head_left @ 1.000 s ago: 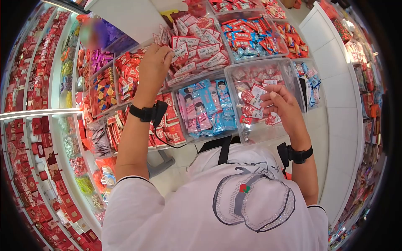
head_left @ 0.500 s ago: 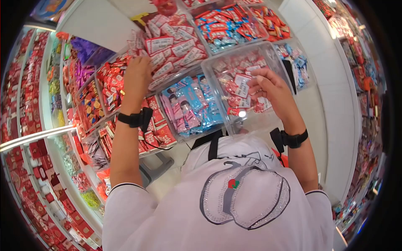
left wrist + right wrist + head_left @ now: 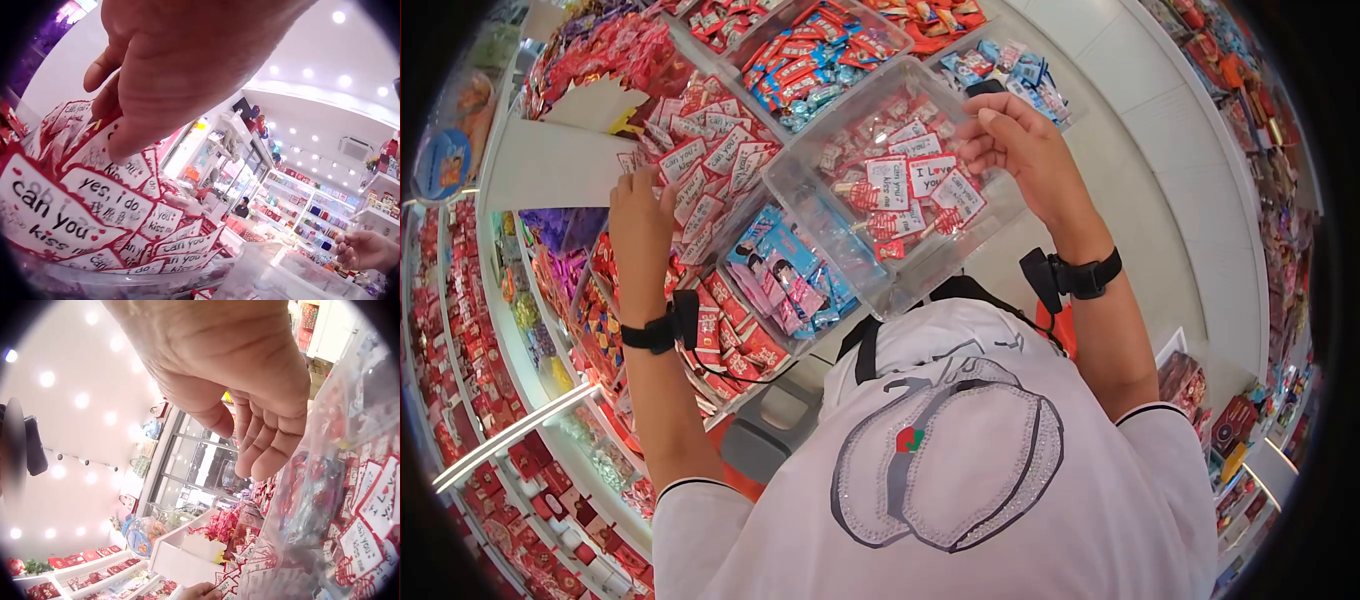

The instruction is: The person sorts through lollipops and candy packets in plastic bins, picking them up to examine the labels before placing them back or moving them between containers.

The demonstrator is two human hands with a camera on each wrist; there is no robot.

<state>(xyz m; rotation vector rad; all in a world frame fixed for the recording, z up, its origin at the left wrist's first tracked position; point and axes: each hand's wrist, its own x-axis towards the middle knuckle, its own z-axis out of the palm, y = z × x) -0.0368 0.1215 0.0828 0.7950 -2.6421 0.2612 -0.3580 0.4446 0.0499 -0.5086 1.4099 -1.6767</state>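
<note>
Pinching a white, red-edged printed packet between thumb and fingers, the left hand is at a heap of similar white-and-red packets. Well apart from it, the right hand holds nothing, fingers loosely curled, above the right side of a clear plastic bin containing white printed cards. Blue-and-pink glossy packets lie between the heap and that bin.

Packets by the left grip read "can you kiss me", "yes, i do"; a card by the right grip, "I Love you".
</note>
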